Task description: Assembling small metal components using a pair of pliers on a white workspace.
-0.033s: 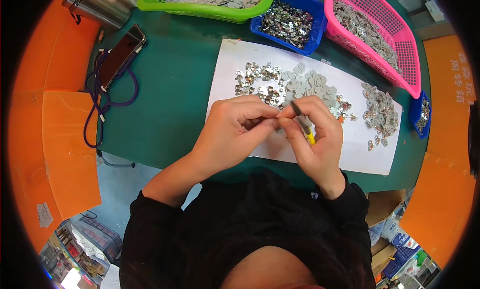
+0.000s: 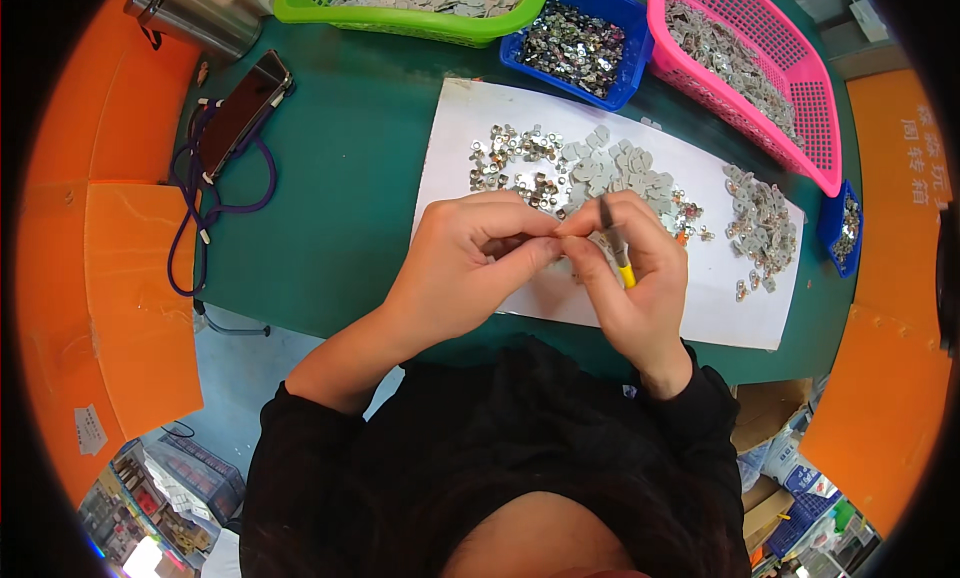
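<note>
My left hand [image 2: 455,258] and my right hand [image 2: 640,268] meet over the near part of a white board [image 2: 660,328]. Thumb and forefinger of each are pinched together, fingertips touching. Whatever small piece sits between them is hidden by the fingers. Held within my right hand is a slim tool [image 2: 616,240] with a dark pointed tip and a yellow handle; its tip points away from me. Just beyond the hands lie small shiny metal pieces [image 2: 492,158] and a pile of flat grey pieces [image 2: 625,168]. At the board's right is another heap of grey pieces with metal bits [image 2: 762,223].
Along the far side stand a green basket [image 2: 420,28], a blue tray [image 2: 628,93] of shiny bits and a pink basket [image 2: 740,118]. A small blue tray [image 2: 832,218] is at the right edge. A phone with a cord [image 2: 245,113] and a steel cup [image 2: 205,18] lie left.
The slim tool in my right hand has swung slightly, its dark tip shifting a little right and away from me. Both hands stay almost in place.
</note>
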{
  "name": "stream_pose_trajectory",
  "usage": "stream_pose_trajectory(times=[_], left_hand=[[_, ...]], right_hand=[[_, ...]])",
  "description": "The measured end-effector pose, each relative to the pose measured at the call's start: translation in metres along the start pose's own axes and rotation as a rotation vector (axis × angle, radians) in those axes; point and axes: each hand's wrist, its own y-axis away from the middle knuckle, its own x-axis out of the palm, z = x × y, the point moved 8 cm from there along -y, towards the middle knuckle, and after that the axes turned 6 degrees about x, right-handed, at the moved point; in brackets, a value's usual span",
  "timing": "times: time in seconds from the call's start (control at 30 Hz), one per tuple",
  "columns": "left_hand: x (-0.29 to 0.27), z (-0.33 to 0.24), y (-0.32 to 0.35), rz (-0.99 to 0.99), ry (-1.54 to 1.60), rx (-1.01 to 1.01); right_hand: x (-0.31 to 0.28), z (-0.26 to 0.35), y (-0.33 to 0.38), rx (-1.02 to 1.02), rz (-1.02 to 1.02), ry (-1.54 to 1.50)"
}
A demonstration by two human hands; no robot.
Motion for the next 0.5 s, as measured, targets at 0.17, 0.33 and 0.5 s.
stream_pose_trajectory(times=[0.17,0.33,0.5], left_hand=[[0.012,0.007,0.004,0.025,0.413,-0.116],[0.014,0.009,0.005,0.027,0.373,-0.138],[0.018,0.012,0.006,0.012,0.624,-0.224]], right_hand=[[-0.001,-0.019,0.005,0.333,0.1,-0.403],[-0.005,-0.012,0.005,0.123,0.097,-0.163],[-0.027,-0.007,0.007,-0.03,-0.156,-0.035]])
